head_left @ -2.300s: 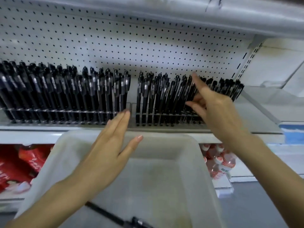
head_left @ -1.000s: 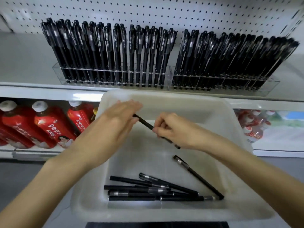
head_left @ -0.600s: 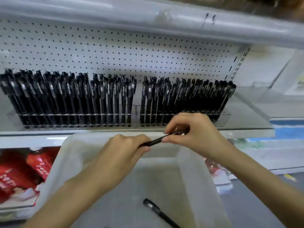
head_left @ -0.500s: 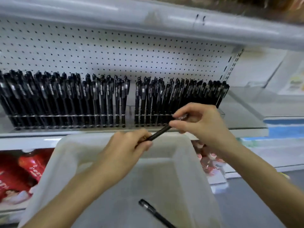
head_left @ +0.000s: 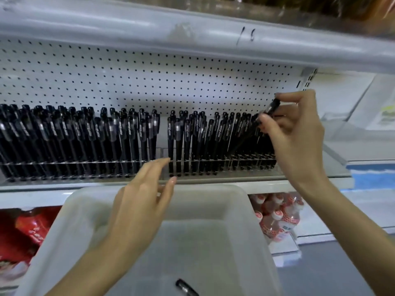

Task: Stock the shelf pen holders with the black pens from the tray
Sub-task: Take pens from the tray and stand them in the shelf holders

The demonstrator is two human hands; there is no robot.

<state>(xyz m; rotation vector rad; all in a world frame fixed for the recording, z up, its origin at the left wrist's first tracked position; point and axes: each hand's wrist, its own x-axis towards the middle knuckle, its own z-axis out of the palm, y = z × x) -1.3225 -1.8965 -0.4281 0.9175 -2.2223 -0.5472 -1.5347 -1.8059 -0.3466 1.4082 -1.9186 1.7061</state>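
Here, the right hand (head_left: pixel 299 142) is pinching a black pen (head_left: pixel 272 107) between thumb and curled fingers (head_left: pixel 299 96), holding it tilted above the right end of the right pen holder (head_left: pixel 235 165) on the shelf (head_left: pixel 320 178). The left hand (head_left: pixel 139 206) is hovering, fingers straight and empty, over the far rim of the tray (head_left: pixel 213 199). A second pen (head_left: pixel 186 288) is lying by the tray's near edge.

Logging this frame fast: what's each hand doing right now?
Left hand: open, fingers straight, holding nothing, above the tray.
Right hand: grip pinched on a black pen at the right pen holder.
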